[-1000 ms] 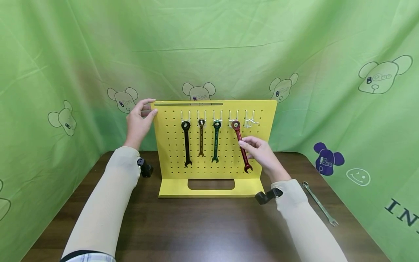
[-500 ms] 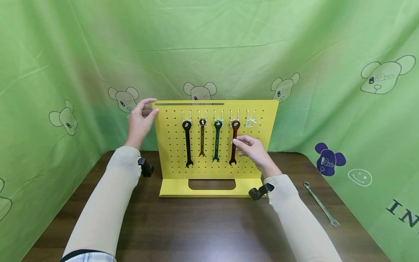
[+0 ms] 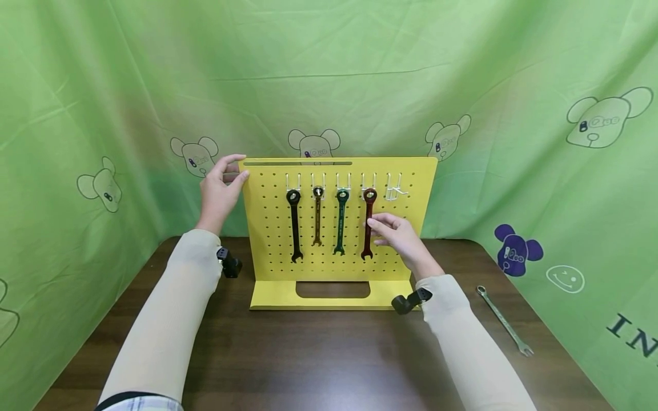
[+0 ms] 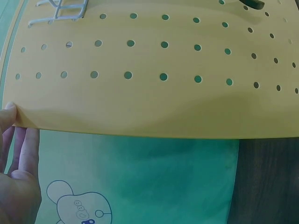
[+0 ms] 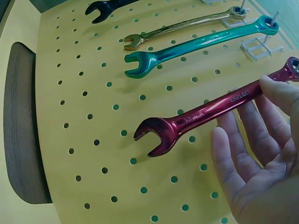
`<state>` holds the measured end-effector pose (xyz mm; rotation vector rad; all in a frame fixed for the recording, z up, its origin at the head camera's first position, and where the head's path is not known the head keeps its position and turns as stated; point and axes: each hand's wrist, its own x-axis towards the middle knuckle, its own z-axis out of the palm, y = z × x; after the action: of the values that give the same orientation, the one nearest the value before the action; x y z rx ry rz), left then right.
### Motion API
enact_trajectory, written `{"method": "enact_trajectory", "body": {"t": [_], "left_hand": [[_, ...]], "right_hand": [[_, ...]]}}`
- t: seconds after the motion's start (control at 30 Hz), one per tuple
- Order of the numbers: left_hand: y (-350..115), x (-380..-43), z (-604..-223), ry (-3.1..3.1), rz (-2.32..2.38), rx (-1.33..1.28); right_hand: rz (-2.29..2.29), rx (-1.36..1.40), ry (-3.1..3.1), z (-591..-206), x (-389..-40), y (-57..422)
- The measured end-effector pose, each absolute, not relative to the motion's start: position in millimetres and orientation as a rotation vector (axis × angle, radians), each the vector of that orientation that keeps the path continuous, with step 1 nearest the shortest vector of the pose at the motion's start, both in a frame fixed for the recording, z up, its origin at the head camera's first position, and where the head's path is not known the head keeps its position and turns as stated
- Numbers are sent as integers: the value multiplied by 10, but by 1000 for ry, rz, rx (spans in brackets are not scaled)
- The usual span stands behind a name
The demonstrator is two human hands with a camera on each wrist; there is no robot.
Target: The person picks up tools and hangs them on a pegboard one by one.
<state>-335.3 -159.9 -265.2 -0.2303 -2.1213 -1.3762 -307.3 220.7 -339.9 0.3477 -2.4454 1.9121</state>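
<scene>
In the head view a yellow pegboard (image 3: 329,268) stands upright on the table. My left hand (image 3: 220,191) grips its upper left edge, thumb in front and fingers behind, as the left wrist view also shows. My right hand (image 3: 400,237) pinches the shank of a red combination wrench (image 5: 210,111), whose ring end is at the fourth hook from the left. Its open end points down, close to vertical. Left of it hang a green wrench (image 3: 340,222), a smaller gold-brown wrench (image 3: 317,220) and a black wrench (image 3: 295,228), each by its ring end.
A fifth white wire hook (image 3: 394,191) at the board's right carries no wrench. One silver wrench (image 3: 505,321) lies on the brown table (image 3: 319,354) at the right. Green cloth (image 3: 329,74) surrounds the table at the back and sides.
The red wrench's lower end has swung left, from slanting to nearly vertical, and my right hand has moved left with it. My left hand stays at the board's edge.
</scene>
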Motion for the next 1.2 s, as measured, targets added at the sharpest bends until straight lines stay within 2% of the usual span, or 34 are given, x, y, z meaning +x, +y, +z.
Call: {"method": "enact_trajectory", "body": {"t": [0.87,1.2], "left_hand": [[-1609,-3323,-2645,-2127,-1368,-219],[-1588,-3313,-2625,-2126,-1369,-208]], "right_hand": [[1689,451,-2650,-3366,-2768,2566],[1565,435,-2714,-3412,-2648,2849]]}}
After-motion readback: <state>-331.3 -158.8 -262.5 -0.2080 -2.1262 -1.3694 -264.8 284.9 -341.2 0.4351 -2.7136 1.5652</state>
